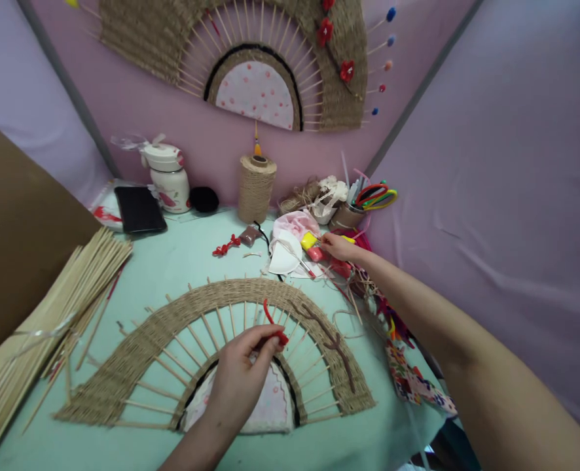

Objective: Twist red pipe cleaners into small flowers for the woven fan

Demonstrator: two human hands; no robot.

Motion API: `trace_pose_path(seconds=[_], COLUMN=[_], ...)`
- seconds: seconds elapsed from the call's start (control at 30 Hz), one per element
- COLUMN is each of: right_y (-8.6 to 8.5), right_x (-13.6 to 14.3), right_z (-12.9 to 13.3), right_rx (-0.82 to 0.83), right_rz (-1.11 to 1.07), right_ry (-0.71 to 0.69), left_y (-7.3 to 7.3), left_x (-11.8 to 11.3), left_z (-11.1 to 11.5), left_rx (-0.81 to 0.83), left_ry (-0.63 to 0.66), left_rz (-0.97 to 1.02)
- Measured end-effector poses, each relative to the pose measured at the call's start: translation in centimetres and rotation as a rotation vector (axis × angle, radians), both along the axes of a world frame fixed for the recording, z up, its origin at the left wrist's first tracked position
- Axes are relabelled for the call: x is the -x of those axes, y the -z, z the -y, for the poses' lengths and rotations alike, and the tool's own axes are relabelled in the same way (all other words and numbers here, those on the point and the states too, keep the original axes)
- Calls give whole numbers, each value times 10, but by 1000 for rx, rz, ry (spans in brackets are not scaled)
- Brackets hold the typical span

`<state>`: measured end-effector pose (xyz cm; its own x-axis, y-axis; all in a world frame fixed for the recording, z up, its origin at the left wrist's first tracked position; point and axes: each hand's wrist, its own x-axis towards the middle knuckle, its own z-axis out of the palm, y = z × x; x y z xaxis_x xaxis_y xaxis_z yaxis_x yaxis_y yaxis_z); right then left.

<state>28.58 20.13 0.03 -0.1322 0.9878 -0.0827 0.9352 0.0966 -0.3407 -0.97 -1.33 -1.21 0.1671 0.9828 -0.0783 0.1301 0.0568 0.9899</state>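
Woven fan (258, 288): half-round piece, lying flat on the mint table cover (172, 258); arch faces away from the person, straight edge near.
Left hand (245, 363): thumb and fingers pinched on a red strip (283, 339), just above the fan's centre; one thin end curls up free.
Right hand (339, 247): reaches beyond the fan's right upper edge, beside the yellow packet (308, 241) and coral packet (315, 254); fingers bent together, cannot tell whether they grip anything.
Band: close-woven fibre, looks light and fairly stiff, rough enough not to slip. Best hold probably here, both hands, one on either side of the arch.
Spokes (210, 332): thin, spaced apart, ends jutting past the band; likely to snap or shift if pinched singly or leaned on.
Centre panel: pale, pink-dotted half-disc (270, 399) inside a dark edging; surface probably marks under fingertips, so avoid as a grip.
Brown branch shape (342, 356): on the fan's right part of the band; judged soft or weakly held, keep fingers off.
Red strip: appears soft and bendable; a light pinch suits, hard squeezing may flatten it.
Twine cone (256, 190): beyond the fan's arch, upright.
Stick bundle (59, 294): left of the fan.
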Motion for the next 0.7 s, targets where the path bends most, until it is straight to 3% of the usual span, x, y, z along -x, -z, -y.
trace_pose_path(seconds=[0.2, 0.4, 0.53, 0.63, 0.7], right_y=[-2, -5, -10, -11, -8], right_x=[-23, -17, 4, 22, 33], right_z=[-1, 2, -1, -9, -18], right_rx=[-80, -100, -69, 143, 176], right_rz=[-28, -131, -456, -813, -864], right_ry=[106, 113, 195, 437, 515], left_y=[1, 2, 3, 2, 2], left_x=[0, -1, -2, -1, -1], left_z=[0, 0, -1, 0, 0], left_rx=[1, 7, -2, 0, -2], left_ry=[13, 10, 9, 6, 6], left_rz=[-20, -20, -17, -24, -30])
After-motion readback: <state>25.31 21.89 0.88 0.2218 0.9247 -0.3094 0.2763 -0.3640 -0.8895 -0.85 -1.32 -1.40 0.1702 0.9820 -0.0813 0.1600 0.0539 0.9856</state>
